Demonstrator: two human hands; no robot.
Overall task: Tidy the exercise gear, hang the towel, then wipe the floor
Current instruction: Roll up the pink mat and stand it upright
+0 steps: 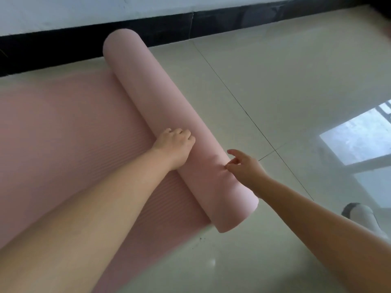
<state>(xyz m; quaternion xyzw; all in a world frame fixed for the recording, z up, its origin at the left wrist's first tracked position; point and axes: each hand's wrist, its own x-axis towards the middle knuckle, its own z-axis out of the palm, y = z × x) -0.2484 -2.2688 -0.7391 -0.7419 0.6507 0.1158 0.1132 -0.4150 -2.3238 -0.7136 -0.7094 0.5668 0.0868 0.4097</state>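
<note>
Left hand (pixel 173 144) grip curled on mat roll (pixel 160 98); right hand (pixel 243 166) slack, touching it (black skirting (pixel 84 41) beyond).

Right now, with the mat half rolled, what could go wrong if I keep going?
Both the left hand and right hand sit on the near half of the roll; its far end is unheld, so it may roll crooked.
The right hand touches with fingertips only; the roll could loosen.
Dark specks lie on the floor beside the near end and might get picked up.
</note>
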